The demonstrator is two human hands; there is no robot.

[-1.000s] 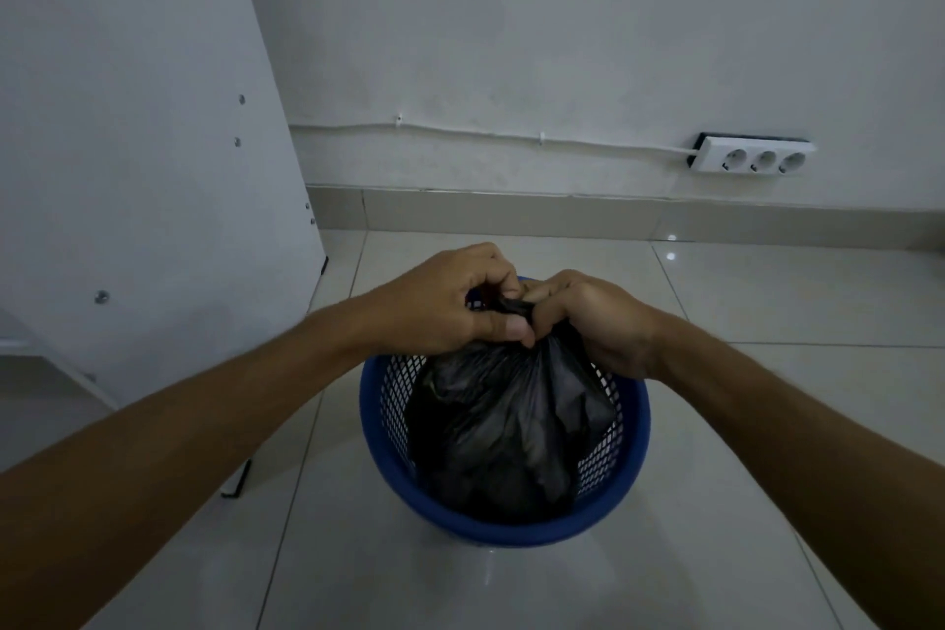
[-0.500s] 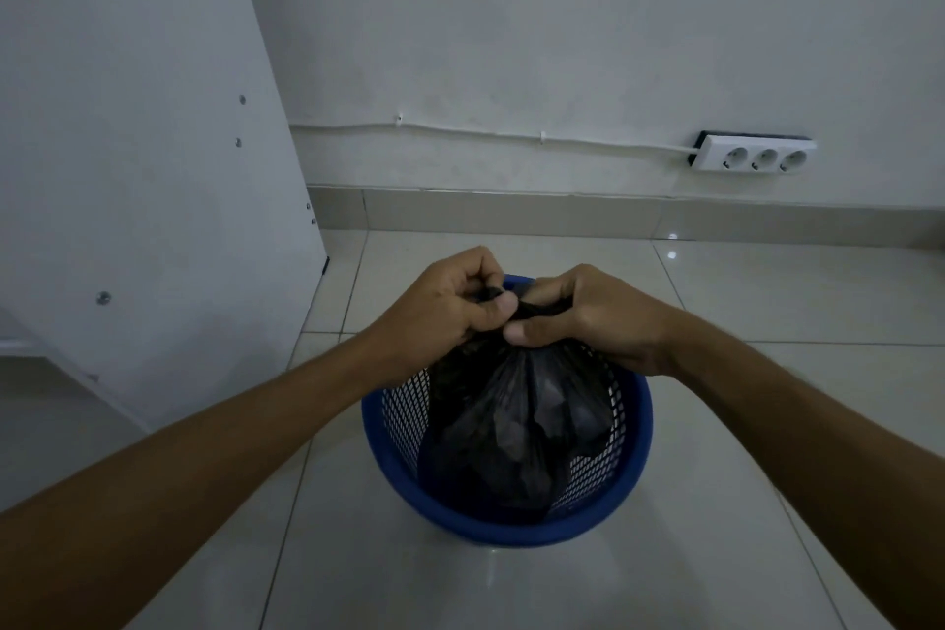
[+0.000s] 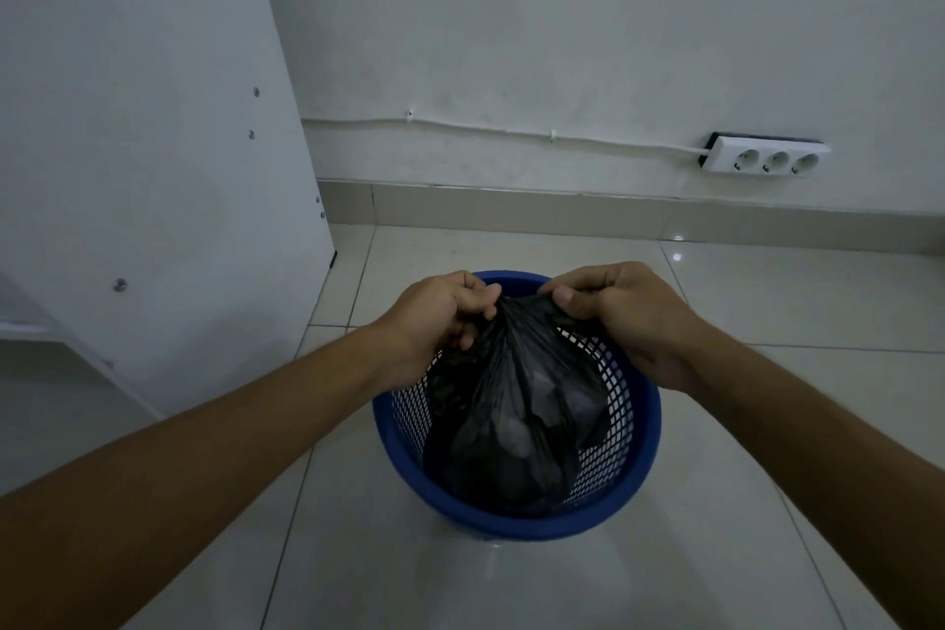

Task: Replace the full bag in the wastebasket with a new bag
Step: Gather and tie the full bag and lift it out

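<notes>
A white wall [image 3: 562, 41] and a pale cabinet panel [image 3: 143, 143] are standing behind a tiled floor [image 3: 792, 312], with a white power strip [image 3: 767, 158] sitting low on the wall. On the floor, a blue mesh wastebasket [image 3: 516, 524] is standing upright, and the full black bag [image 3: 516, 414] is sitting inside it, its body hanging straight down from the gathered neck. The left hand [image 3: 434, 317] and right hand [image 3: 619, 312] are each serving as a grip, fingers and thumbs curled and pinching the bunched top of the bag from either side, close together above the far rim. The bag is lying directly below both grips, its long axis running near vertical, neither hand clearly nearer; lifting it clear probably means pulling straight upward along that axis.
</notes>
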